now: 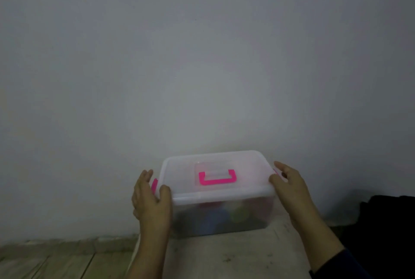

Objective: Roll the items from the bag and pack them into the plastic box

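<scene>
A clear plastic box [220, 213] stands on a pale low surface against the wall, its translucent lid [179, 166] on top with a pink handle [217, 177] lying flat. Blurred coloured items, blue and green among them, show through the front wall. My left hand [150, 200] grips the box's left end by the pink side latch [154, 185], thumb on the lid's front corner. My right hand [289, 186] holds the right end, thumb on the lid rim, fingers over the right latch.
A bare grey wall [202, 54] rises right behind the box. A dark black bundle [386, 222], maybe the bag, lies at the right. Wooden floor planks [56, 263] show at the lower left below the surface's edge.
</scene>
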